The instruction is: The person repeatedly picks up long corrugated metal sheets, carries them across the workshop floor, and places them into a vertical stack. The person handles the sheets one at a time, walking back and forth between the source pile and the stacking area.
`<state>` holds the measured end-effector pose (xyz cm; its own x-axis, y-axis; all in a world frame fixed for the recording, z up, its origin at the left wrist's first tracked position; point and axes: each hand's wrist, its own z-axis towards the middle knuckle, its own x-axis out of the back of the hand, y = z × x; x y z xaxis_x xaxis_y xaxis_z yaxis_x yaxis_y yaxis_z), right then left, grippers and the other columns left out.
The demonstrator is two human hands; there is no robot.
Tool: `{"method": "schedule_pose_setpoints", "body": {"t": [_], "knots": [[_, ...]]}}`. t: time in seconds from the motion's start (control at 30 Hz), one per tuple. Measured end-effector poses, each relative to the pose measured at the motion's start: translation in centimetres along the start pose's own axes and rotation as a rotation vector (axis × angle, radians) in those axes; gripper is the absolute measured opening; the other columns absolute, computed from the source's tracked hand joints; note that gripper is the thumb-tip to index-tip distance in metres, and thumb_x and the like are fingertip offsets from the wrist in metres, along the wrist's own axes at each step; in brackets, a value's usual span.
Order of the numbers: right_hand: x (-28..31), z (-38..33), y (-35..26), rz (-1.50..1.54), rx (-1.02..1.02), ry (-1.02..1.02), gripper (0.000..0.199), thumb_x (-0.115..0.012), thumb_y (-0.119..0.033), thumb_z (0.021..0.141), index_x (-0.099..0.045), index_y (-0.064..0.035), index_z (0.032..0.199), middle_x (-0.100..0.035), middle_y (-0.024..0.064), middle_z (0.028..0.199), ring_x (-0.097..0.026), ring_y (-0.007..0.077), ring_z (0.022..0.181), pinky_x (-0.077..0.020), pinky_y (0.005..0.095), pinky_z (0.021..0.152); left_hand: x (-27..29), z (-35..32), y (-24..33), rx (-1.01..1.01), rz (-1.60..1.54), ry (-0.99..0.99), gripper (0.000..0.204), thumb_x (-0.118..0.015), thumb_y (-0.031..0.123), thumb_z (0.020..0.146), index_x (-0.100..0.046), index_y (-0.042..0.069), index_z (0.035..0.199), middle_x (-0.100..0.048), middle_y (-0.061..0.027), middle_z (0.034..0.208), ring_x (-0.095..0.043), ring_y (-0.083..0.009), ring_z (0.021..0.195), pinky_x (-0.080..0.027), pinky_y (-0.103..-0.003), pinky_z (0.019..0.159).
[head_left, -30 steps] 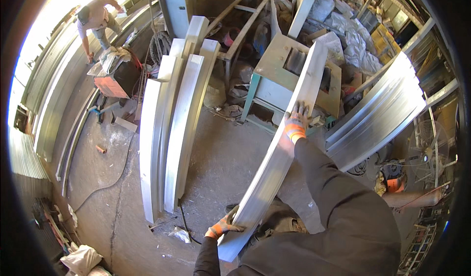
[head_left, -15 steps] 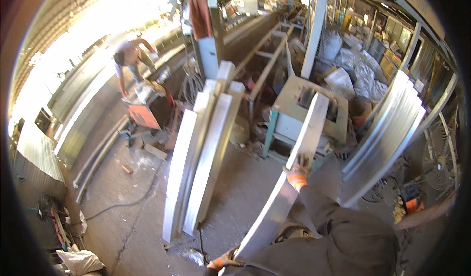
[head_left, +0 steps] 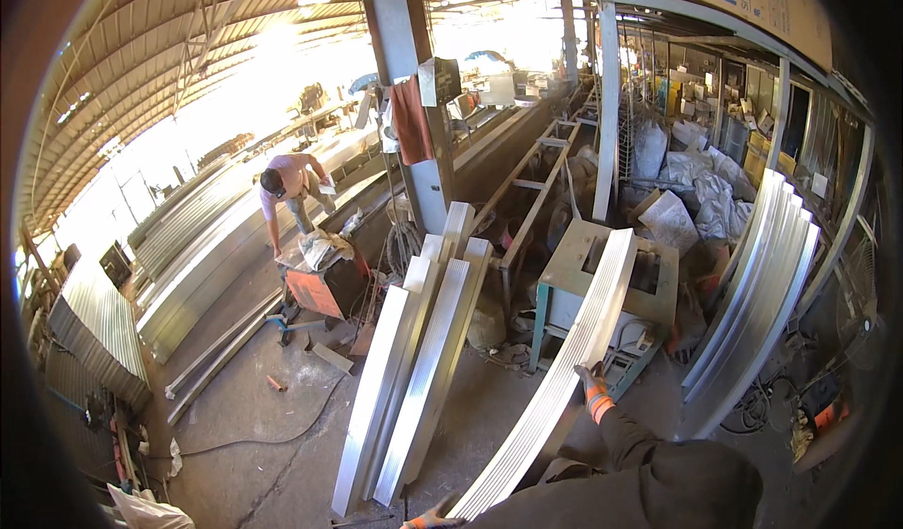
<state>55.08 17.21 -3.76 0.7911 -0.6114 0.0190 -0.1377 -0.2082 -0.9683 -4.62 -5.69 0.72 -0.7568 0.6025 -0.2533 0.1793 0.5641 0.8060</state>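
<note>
A long, ribbed silvery metal profile (head_left: 555, 364) slants from the lower edge up over the green-legged machine stand (head_left: 649, 275). My right hand (head_left: 594, 393), in a dark glove with an orange cuff, grips its right edge about midway. At the near end my gloved left hand (head_left: 435, 518) holds the profile, partly cut off by the picture's lower edge. Left of it, several similar metal profiles (head_left: 414, 369) lean together in a bundle. My dark sleeve (head_left: 630, 435) reaches to the right hand.
More curved metal profiles (head_left: 752, 294) stand at the right. Beyond them, another person's gloved hand (head_left: 804, 435) shows near the rim. A co-worker (head_left: 290, 186) bends over an orange-fronted box (head_left: 315, 292) at the left. A steel post (head_left: 414, 106) rises behind the bundle; a cable (head_left: 282, 444) crosses the floor.
The profile has turned so its ribbed face shows, where before it was narrower. My right hand has shifted onto its right edge. The view has tilted upward, showing more roof.
</note>
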Motion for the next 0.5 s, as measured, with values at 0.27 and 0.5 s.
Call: {"method": "schedule_pose_setpoints", "body": {"t": [0.27,0.5], "knots": [[2.1,10.3,1.9,-0.030,0.238,0.059,0.108,-0.090,-0.034,0.099,-0.032,0.0026,0.182,-0.050,0.0254,0.178,-0.054,0.0386,0.159,-0.0450,0.0440,0.131,-0.4,10.2,3.1,0.004,0.185,-0.159,0.122,-0.100,0.020,0.088,-0.027,0.005,0.186,-0.052,-0.0190,0.177,-0.056,-0.0303,0.153,-0.046,-0.047,0.129],[-0.9,32.4,-19.5,-1.243,0.479,0.230,0.113,-0.088,-0.058,0.092,-0.036,-0.0194,0.185,-0.033,0.0168,0.191,-0.027,0.0481,0.176,-0.0195,0.0747,0.139,-5.9,27.3,13.3,0.029,-0.003,-0.137,0.114,-0.097,0.016,0.090,-0.034,0.005,0.184,-0.049,-0.0141,0.180,-0.050,-0.0227,0.161,-0.040,-0.039,0.134]]}}
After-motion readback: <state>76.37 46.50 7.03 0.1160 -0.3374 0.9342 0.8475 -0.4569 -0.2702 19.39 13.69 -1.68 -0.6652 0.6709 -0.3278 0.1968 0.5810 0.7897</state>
